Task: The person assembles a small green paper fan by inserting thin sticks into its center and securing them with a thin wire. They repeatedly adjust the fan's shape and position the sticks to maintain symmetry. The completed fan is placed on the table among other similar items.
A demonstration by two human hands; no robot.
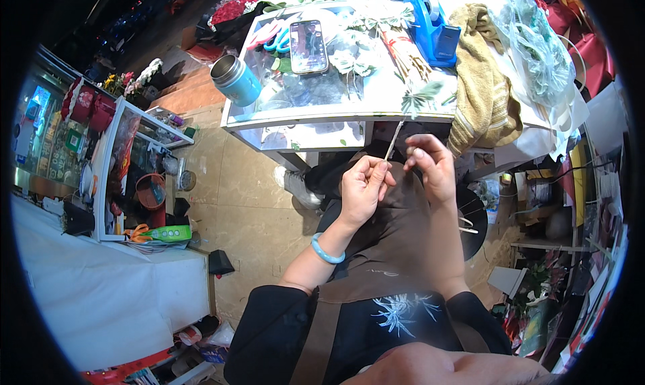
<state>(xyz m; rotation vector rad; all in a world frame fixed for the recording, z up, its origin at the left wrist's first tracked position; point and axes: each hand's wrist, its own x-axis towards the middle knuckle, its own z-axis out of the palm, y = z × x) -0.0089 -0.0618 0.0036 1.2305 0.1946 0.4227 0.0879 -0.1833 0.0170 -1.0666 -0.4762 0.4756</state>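
My left hand (364,189), with a pale blue bangle on its wrist, pinches the lower end of a thin wrapped stem (394,140). A pale green pleated leaf (420,99) tops that stem, which points up and away in front of the table edge. Just to the right and apart from the stem is my right hand (433,168), its fingers curled and thumb close to the forefinger. Whatever it pinches, if anything, is too small to make out. Beyond on the table lies a bundle of wrapped stems (401,49) beside white-green leaves (356,59).
On the glass-topped table (295,115) are a blue flask (242,86), a phone (309,46), scissors (279,41) and a blue tape dispenser (433,32). A brown towel (477,82) hangs over its edge near a clear plastic bag (531,49). Shelving (111,163) stands left.
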